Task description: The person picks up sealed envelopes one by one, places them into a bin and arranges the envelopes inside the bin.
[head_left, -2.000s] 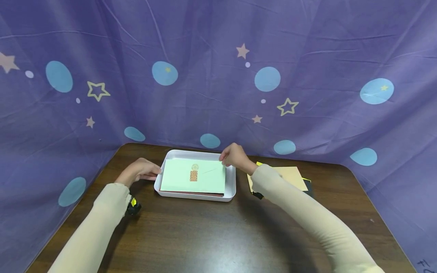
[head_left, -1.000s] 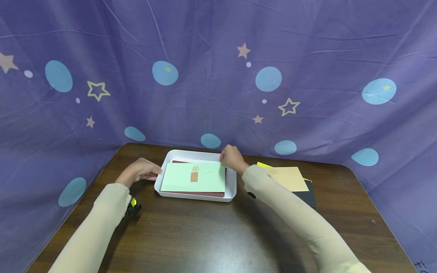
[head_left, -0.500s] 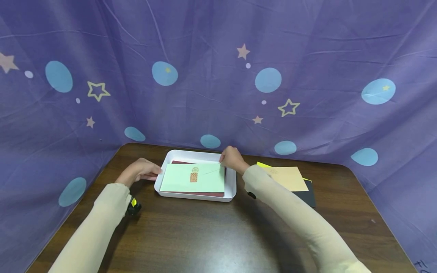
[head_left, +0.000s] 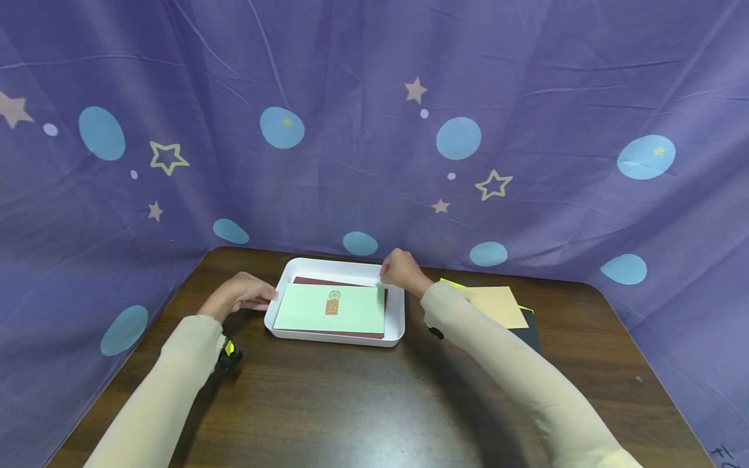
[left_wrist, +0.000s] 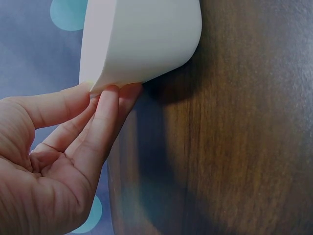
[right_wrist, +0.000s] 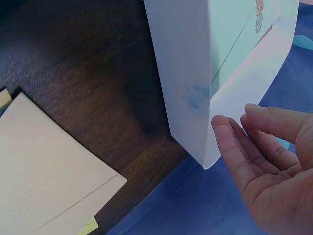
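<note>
A white tray [head_left: 333, 268] stands near the back of the table. My left hand [head_left: 242, 292] pinches its left rim; in the left wrist view the thumb [left_wrist: 61, 105] lies on the inner side and the fingers press the outer wall. Inside the tray, a pale green envelope [head_left: 359, 311] with a patterned stamp lies on a dark red one [head_left: 310, 281], whose edges show behind and in front. Over the tray's back right corner is my right hand [head_left: 404, 270]. Seen from the right wrist, its fingers [right_wrist: 230, 142] are loosely bent with nothing between them, apart from the envelope.
To the tray's right lies a loose pile: a cream envelope [head_left: 497, 305] on top, yellow [head_left: 452, 282] and black [head_left: 529, 335] ones beneath. The right sleeve [head_left: 462, 309] partly covers it. A purple patterned curtain [head_left: 374, 182] hangs right behind the brown table [head_left: 328, 403].
The green envelope has shifted toward the front of the tray, baring more of the dark red one behind it. My right hand has let go of its corner. The left hand keeps its place.
</note>
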Demonstrator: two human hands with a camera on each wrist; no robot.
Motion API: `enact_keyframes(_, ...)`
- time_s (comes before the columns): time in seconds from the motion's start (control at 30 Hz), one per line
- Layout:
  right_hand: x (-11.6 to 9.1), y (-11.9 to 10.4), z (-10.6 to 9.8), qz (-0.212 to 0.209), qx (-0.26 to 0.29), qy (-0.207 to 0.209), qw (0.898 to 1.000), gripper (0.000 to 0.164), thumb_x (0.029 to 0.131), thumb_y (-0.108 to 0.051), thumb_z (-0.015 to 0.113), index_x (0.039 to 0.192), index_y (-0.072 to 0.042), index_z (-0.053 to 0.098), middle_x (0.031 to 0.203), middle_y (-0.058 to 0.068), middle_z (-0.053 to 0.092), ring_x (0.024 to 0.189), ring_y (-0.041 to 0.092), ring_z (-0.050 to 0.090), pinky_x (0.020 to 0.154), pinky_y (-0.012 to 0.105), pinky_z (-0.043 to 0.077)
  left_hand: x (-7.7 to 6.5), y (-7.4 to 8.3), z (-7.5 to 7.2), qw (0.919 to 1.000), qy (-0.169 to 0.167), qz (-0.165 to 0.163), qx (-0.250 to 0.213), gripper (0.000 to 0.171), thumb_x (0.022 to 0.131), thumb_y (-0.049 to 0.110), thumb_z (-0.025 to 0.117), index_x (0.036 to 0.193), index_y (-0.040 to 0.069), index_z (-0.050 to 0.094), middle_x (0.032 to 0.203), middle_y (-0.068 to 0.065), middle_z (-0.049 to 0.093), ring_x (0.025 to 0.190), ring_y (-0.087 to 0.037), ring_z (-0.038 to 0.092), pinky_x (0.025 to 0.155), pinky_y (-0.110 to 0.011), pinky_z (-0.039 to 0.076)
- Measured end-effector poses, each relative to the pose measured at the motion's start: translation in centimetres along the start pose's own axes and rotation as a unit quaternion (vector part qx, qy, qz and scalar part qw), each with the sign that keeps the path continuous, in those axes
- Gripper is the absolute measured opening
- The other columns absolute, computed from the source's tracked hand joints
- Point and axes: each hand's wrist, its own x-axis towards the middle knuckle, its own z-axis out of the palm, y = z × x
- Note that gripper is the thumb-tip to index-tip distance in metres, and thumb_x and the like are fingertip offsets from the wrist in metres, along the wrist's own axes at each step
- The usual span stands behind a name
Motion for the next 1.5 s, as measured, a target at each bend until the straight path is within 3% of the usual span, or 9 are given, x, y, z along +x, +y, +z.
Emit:
enact_keyframes(0.47,-0.2,2.3,-3.0,-0.024,0.016,-0.004,1.000,0.003,0.085,-0.002,0.077,0.085,0.000,0.079,0.081,0.012,0.076,0.067,0.016,0.065,0.062,0.024,0.055,-0.1,0.4,0.2,1.0000,-0.001,-0.004,0.003,0.038,0.094,0.001,0.066,0.124,-0.021,0.060,0.076,0.001,0.069,0.069,-0.006,0.067,0.070,-0.022,0.065)
enact_keyframes(0.77,-1.2,4.3,-5.6,-0.027,0.024,-0.018,0.999,0.006,0.085,-0.002,0.077,0.088,0.004,0.077,0.081,0.015,0.077,0.078,0.036,0.073,0.058,0.022,0.055,-0.1,0.4,0.0,1.0000,0.000,-0.002,0.004,0.038,0.093,0.000,0.067,0.124,-0.021,0.060,0.075,0.001,0.069,0.069,-0.006,0.067,0.069,-0.022,0.065)
enact_keyframes(1.1,-2.9,7.2,-8.3,-0.017,0.049,-0.034,0.998,0.007,0.088,-0.004,0.077,0.091,0.001,0.076,0.081,0.014,0.076,0.076,0.031,0.070,0.061,0.023,0.054,0.3,0.1,0.0,0.9998,0.008,-0.006,0.018,0.038,0.092,0.001,0.067,0.124,-0.019,0.061,0.080,0.000,0.070,0.071,-0.006,0.067,0.071,-0.021,0.065)
enact_keyframes(1.37,-4.3,10.4,-10.2,-0.019,0.034,-0.056,0.998,0.013,0.087,-0.004,0.078,0.094,0.006,0.074,0.088,0.017,0.076,0.076,0.017,0.069,0.066,0.022,0.056,0.3,0.1,0.1,0.9997,0.011,-0.009,0.021,0.039,0.093,0.001,0.067,0.125,-0.019,0.060,0.083,-0.002,0.070,0.072,-0.006,0.067,0.072,-0.022,0.065)
enact_keyframes(1.5,-5.1,12.3,-11.1,-0.021,0.031,-0.074,0.997,0.018,0.086,-0.001,0.078,0.097,0.011,0.071,0.088,0.020,0.076,0.076,0.017,0.069,0.068,0.023,0.057,0.2,0.1,0.2,0.9997,0.011,-0.010,0.020,0.039,0.092,0.001,0.067,0.125,-0.019,0.060,0.082,-0.001,0.070,0.072,-0.006,0.067,0.072,-0.022,0.065)
